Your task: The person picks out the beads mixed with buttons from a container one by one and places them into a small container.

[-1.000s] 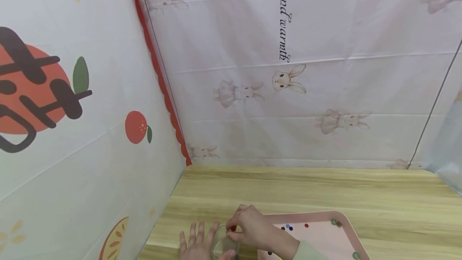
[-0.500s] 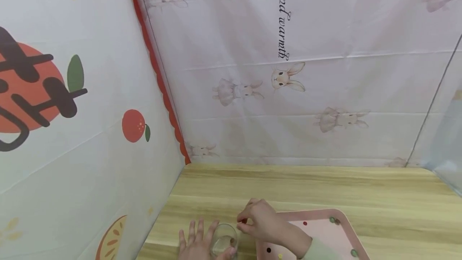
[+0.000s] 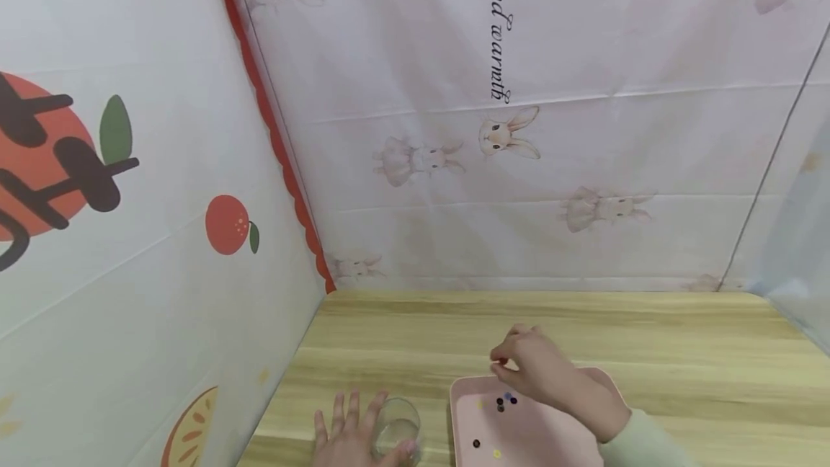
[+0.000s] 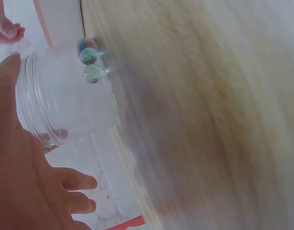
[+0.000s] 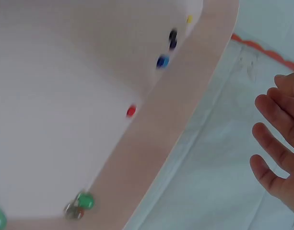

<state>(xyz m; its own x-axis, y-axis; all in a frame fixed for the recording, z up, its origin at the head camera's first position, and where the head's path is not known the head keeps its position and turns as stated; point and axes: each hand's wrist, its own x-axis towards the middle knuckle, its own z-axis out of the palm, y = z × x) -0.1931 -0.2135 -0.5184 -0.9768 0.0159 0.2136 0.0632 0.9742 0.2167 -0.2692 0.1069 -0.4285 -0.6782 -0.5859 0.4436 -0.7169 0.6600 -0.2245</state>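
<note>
My left hand (image 3: 346, 439) rests at the left side of a clear jar (image 3: 398, 425), holding it between thumb and index finger near the rim. The other fingers spread out straight. In the left wrist view the jar stands upright on the table, with glass marbles (image 4: 93, 74) at its bottom. My right hand (image 3: 541, 373) hangs over the far edge of a pink tray (image 3: 459, 420), fingers loosely bent. No thing shows between its fingers (image 5: 270, 143) in the right wrist view. Small coloured beads (image 3: 500, 402) lie in the tray; green marbles (image 5: 85, 200) sit near its rim.
The tray stands on a wood-grain table (image 3: 389, 323), just right of the jar. A fruit-print cloth (image 3: 149, 294) hangs at the left and a rabbit-print cloth (image 3: 428, 236) at the back. A red bead (image 5: 131, 110) lies beside the tray wall.
My right hand has moved from the jar's rim rightward and away from me, over the tray. My left hand has stayed at the jar. The head view has shifted slightly.
</note>
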